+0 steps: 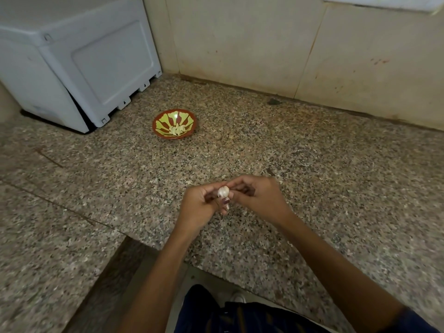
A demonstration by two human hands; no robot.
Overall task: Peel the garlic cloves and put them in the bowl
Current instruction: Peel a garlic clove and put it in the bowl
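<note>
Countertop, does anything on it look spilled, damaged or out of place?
Nothing spilled. The bowl sits upright with peeled cloves inside. Only oddities: a dark smudge by the wall and reddish marks on the wall tiles.

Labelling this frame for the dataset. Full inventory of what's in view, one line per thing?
bowl: one, red-brown with a yellow-green pattern, on the countertop behind the hands.
peeled garlic cloves: several, exact count unclear, pale, inside the bowl.
garlic piece: one, white, held above the countertop between both hands.
white appliance: one, far left on the countertop.
countertop: one, speckled granite.
wall: beige, stained, behind.
left hand: pinches the garlic piece.
right hand: pinches the garlic piece.
</note>
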